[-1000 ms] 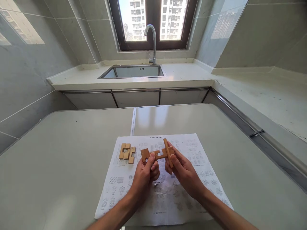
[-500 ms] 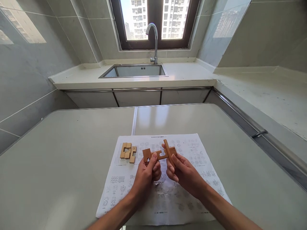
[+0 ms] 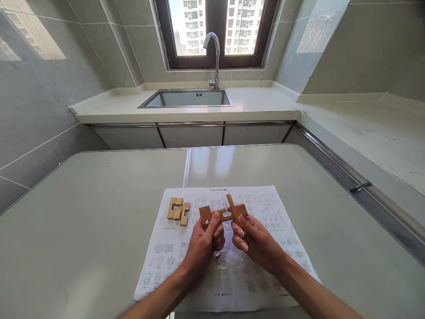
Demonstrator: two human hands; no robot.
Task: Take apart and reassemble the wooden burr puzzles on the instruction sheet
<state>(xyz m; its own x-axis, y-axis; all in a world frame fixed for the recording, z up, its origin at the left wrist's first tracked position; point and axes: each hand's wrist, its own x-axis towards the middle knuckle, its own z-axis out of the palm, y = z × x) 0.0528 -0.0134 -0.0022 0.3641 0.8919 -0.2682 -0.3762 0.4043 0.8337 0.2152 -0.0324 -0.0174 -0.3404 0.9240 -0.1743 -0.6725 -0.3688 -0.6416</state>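
Observation:
Between my hands, above the printed sheet [image 3: 186,274], is a group of notched wooden puzzle pieces [image 3: 205,213] fitted across one another. My left hand [image 3: 206,241] pinches the left end, its thumb on top. My right hand [image 3: 254,239] grips the right end, thumb pressed against a slanting wooden stick [image 3: 232,204] that crosses the flat notched piece. Whether the stick is locked into the others I cannot tell. Several lighter wooden puzzle pieces [image 3: 175,202] lie together on the sheet's upper left, apart from my hands.
The sheet carries rows of small line diagrams and lies on a pale table [image 3: 83,212] with a seam [image 3: 187,168]. Beyond the table's far edge are a counter [image 3: 259,99], a sink [image 3: 186,98] and a tap [image 3: 216,62] under a window. Another counter [image 3: 375,128] runs along the right.
Both hands still hold the joined pieces in nearly the same place. The slanting stick leans slightly more to the left at its top. The whole view has shifted a little.

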